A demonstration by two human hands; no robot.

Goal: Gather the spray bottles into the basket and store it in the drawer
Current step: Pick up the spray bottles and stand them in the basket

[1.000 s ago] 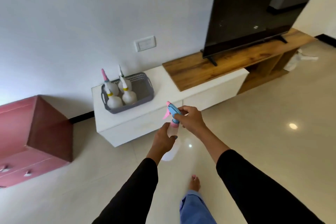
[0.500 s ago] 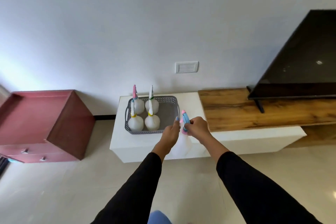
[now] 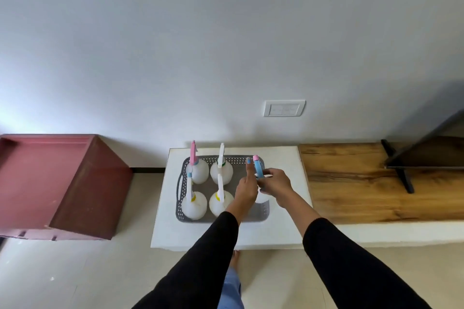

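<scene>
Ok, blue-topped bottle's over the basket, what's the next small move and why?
Probably lower the bottle into the basket's free right side and let go: both hands, right and left, hold it there, and four bottles fill the rest.

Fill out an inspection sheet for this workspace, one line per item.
Surface: low white cabinet top, grey perforated plastic basket on it.
Job's things: four white round spray bottles upright in the basket; a fifth bottle with blue-and-pink trigger head held over the basket's right side.
Clutter: nothing seen.
Grippers: right hand grips the fifth bottle's head; left hand steadies it, index finger raised.
Cables: nothing seen.
Surroundings: dark red drawer unit left; wooden shelf, black television right; white wall switch plate.
</scene>
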